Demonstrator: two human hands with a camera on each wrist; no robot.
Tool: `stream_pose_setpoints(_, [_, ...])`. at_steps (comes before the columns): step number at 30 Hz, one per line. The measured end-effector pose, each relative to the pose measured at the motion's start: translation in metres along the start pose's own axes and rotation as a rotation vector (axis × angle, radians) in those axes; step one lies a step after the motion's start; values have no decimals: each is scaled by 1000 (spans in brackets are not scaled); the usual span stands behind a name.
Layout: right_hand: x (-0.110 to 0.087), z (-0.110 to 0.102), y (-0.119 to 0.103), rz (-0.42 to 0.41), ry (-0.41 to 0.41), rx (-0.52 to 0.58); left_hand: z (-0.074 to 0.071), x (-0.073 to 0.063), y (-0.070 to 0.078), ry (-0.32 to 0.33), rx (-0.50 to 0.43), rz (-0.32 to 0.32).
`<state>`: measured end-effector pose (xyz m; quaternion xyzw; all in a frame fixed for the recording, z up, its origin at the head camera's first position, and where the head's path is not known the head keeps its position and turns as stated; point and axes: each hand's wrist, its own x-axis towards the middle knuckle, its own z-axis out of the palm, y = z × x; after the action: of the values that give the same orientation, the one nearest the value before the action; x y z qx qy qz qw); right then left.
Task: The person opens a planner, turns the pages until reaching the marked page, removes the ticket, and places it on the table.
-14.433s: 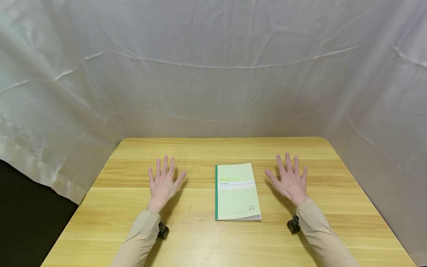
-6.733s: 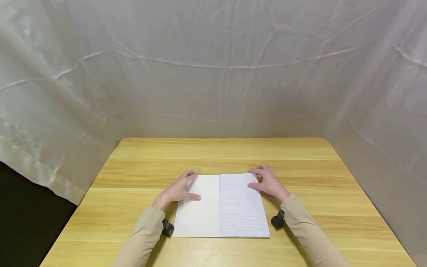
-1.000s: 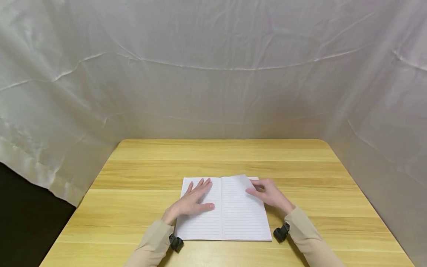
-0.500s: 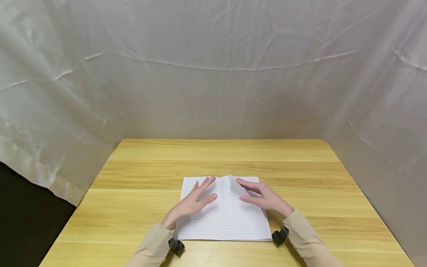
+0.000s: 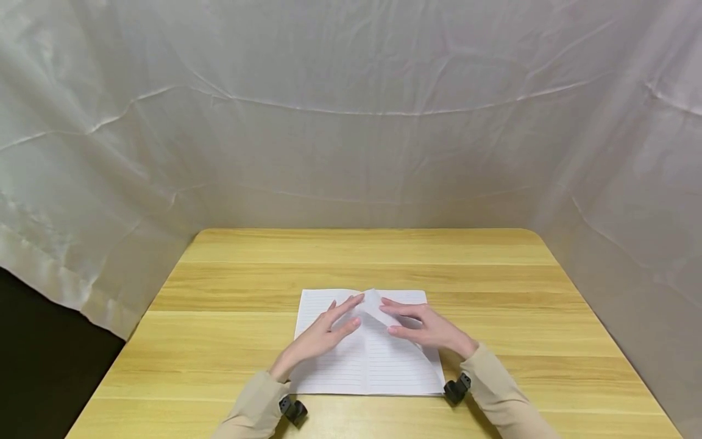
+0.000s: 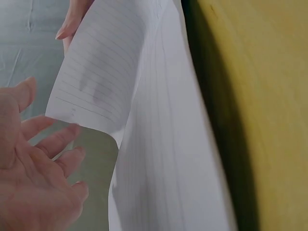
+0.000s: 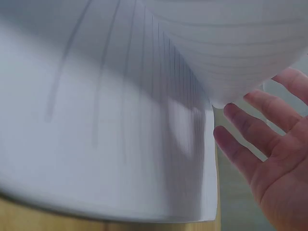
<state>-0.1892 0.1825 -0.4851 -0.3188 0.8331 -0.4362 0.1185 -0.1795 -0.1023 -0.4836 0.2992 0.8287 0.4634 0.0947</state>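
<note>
On the tabletop point(image 5: 351, 253), an open notebook point(image 5: 340, 372) lies beneath both hands point(image 5: 318, 337) point(image 5: 430, 329), fingers loosely extended.

"What's the surface?"
"A wooden table point(image 5: 351, 256), yellowish, its grain running side to side, its far corners rounded."
"And lying on it?"
"An open notebook point(image 5: 365, 369), ruled pages showing, about midway between the sides. Its back seems flat against the wood, though pages hide it."

An open notebook point(image 5: 334, 379) lies on the table point(image 5: 351, 249), the person's left hand point(image 5: 318, 336) over its left side, the right hand point(image 5: 430, 329) over its right. Between the hands a leaf point(image 5: 377, 308) stands raised; beyond them, behind the table, hangs a curtain point(image 5: 351, 146).
</note>
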Motion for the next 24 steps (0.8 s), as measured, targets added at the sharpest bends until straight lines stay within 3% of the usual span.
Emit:
stream_pose_setpoints(6, [0, 0, 1, -13, -3, -4, 1, 1, 1, -8, 4, -23])
stream_pose_setpoints(15, [-3, -3, 1, 5, 26, -19, 2, 1, -2, 35, 28, -8])
stream_pose_setpoints(20, [-4, -4, 2, 15, 34, -18, 0, 1, -2, 45, 14, -57])
stream_pose_setpoints(24, [-5, -4, 5, 37, 51, -30, -2, 0, -6, 91, 29, -98])
